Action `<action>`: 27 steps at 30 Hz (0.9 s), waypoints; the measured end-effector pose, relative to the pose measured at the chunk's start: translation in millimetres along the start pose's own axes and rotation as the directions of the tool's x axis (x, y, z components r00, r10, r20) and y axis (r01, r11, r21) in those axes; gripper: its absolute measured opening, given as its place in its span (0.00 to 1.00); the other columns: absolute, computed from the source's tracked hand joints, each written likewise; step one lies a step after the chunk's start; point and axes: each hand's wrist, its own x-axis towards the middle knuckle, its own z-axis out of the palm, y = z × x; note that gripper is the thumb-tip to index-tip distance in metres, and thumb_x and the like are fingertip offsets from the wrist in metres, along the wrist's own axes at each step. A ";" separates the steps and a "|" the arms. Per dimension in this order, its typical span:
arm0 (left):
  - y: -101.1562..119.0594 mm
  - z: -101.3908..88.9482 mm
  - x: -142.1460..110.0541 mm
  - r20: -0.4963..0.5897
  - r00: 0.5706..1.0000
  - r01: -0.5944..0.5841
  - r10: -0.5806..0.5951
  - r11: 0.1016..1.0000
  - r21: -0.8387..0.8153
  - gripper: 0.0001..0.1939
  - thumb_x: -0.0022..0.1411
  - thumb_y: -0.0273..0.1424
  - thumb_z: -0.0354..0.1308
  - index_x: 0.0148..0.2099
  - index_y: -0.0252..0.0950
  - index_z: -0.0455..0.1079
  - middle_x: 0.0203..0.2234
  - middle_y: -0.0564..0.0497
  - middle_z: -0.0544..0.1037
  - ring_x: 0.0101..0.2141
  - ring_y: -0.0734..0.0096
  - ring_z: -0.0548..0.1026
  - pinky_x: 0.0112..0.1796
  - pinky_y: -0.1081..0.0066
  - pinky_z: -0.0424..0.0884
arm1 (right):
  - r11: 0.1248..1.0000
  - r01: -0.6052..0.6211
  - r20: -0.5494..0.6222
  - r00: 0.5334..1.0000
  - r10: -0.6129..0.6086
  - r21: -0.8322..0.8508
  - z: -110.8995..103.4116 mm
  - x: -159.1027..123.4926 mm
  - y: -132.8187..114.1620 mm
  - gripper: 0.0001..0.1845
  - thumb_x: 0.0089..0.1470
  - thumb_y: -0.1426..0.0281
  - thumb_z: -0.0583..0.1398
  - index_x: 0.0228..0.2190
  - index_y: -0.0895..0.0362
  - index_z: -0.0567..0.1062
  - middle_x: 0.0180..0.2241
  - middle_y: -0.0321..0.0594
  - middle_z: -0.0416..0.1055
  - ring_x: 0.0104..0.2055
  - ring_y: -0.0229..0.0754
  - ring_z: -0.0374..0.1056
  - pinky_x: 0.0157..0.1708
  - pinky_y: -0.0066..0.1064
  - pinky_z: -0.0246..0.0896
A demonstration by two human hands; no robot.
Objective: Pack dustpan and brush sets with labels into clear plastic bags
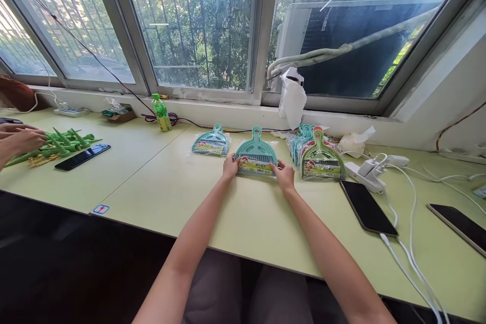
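Between my two hands is a teal mini dustpan and brush set (256,154) in clear wrap, its handle pointing away from me and a printed label across its lower part. My left hand (230,167) grips its left lower corner. Fingers and thumb of my right hand (284,174) close on the right lower corner. To the left, a similar blue-teal packaged set (210,142) lies on the table. On the right stands a row of packaged sets, with a green set (322,159) at the front and teal and red ones behind it.
At far left, another person's hands (25,139) are at green plant-like pieces (64,143) beside a phone (82,157). A green bottle (161,113) stands near the window. To my right are a power strip (366,176), a charging phone (368,207), white cables and another phone (461,225).
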 end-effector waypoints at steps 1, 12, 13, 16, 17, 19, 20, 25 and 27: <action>0.8 -0.6 -0.9 0.001 1.000 -0.007 0.007 1.000 0.010 0.12 0.60 0.31 0.54 0.45 0.37 0.73 0.38 0.48 0.80 0.41 0.61 0.75 0.44 0.64 0.69 | 1.000 -0.021 -0.018 1.000 0.021 -0.002 -0.1 0.6 0.7 0.31 0.42 0.52 0.64 0.42 0.63 0.78 0.36 0.52 0.77 0.36 0.51 0.73 0.37 0.37 0.67; 10.3 -32.2 -4.2 -0.018 0.957 -0.269 0.289 0.908 0.321 0.21 0.66 0.40 0.50 0.58 0.38 0.63 0.49 0.44 0.74 0.52 0.63 0.68 0.55 0.65 0.59 | 0.989 -0.143 -0.111 0.983 0.145 0.032 -7.4 14.5 29.5 0.35 0.36 0.54 0.67 0.42 0.66 0.78 0.31 0.51 0.78 0.34 0.50 0.74 0.38 0.39 0.67; 7.2 -45.6 1.1 -0.069 0.952 -0.261 0.299 0.906 0.333 0.22 0.67 0.39 0.50 0.60 0.36 0.60 0.54 0.43 0.70 0.56 0.63 0.63 0.59 0.62 0.52 | 0.987 -0.154 -0.113 0.981 0.158 0.044 -9.2 16.5 33.5 0.36 0.36 0.54 0.68 0.43 0.66 0.77 0.32 0.51 0.78 0.34 0.50 0.74 0.38 0.40 0.67; -15.7 -98.1 20.7 -0.166 0.948 -0.171 0.273 0.872 0.459 0.33 0.56 0.39 0.63 0.61 0.38 0.58 0.63 0.41 0.57 0.63 0.53 0.50 0.61 0.48 0.33 | 0.985 -0.165 -0.121 0.978 0.171 0.056 -11.8 21.3 41.1 0.35 0.36 0.56 0.68 0.43 0.66 0.77 0.32 0.51 0.78 0.34 0.50 0.74 0.37 0.40 0.68; -27.1 -116.3 27.1 -0.132 0.966 -0.122 0.223 0.839 0.530 0.36 0.50 0.38 0.68 0.59 0.41 0.61 0.65 0.44 0.54 0.64 0.50 0.46 0.61 0.44 0.33 | 0.985 -0.165 -0.126 0.977 0.171 0.055 -11.1 22.2 42.0 0.34 0.36 0.56 0.68 0.43 0.67 0.77 0.32 0.51 0.78 0.33 0.50 0.74 0.37 0.39 0.69; -51.0 -146.6 38.4 -0.119 0.989 0.004 0.085 0.798 0.603 0.36 0.45 0.37 0.71 0.57 0.43 0.65 0.65 0.45 0.51 0.65 0.46 0.43 0.60 0.42 0.38 | 0.985 -0.167 -0.130 0.976 0.172 0.052 -7.9 22.5 41.7 0.33 0.37 0.57 0.68 0.42 0.67 0.78 0.31 0.51 0.78 0.33 0.51 0.74 0.36 0.39 0.69; -61.5 -157.3 43.2 -0.164 0.985 0.056 0.060 0.783 0.619 0.33 0.47 0.36 0.69 0.56 0.44 0.65 0.65 0.46 0.53 0.65 0.47 0.44 0.60 0.43 0.40 | 0.984 -0.167 -0.126 0.977 0.172 0.054 -5.9 22.1 40.9 0.32 0.37 0.58 0.68 0.42 0.66 0.78 0.31 0.51 0.78 0.34 0.51 0.75 0.37 0.39 0.69; -85.5 -165.4 66.7 -0.255 0.958 0.033 0.130 0.835 0.550 0.08 0.58 0.33 0.60 0.41 0.41 0.75 0.56 0.48 0.68 0.59 0.56 0.62 0.59 0.53 0.53 | 0.982 -0.168 -0.101 0.979 0.177 0.086 -4.2 19.0 37.4 0.32 0.37 0.59 0.69 0.44 0.64 0.77 0.34 0.50 0.78 0.37 0.50 0.75 0.39 0.39 0.70; -86.2 -158.3 78.8 -0.257 0.951 -0.023 0.170 0.872 0.490 0.06 0.57 0.32 0.59 0.37 0.39 0.76 0.51 0.47 0.73 0.52 0.60 0.69 0.56 0.61 0.61 | 0.981 -0.176 -0.112 0.976 0.185 0.087 -7.6 18.3 36.6 0.34 0.36 0.59 0.69 0.45 0.65 0.77 0.36 0.51 0.78 0.38 0.50 0.74 0.40 0.39 0.69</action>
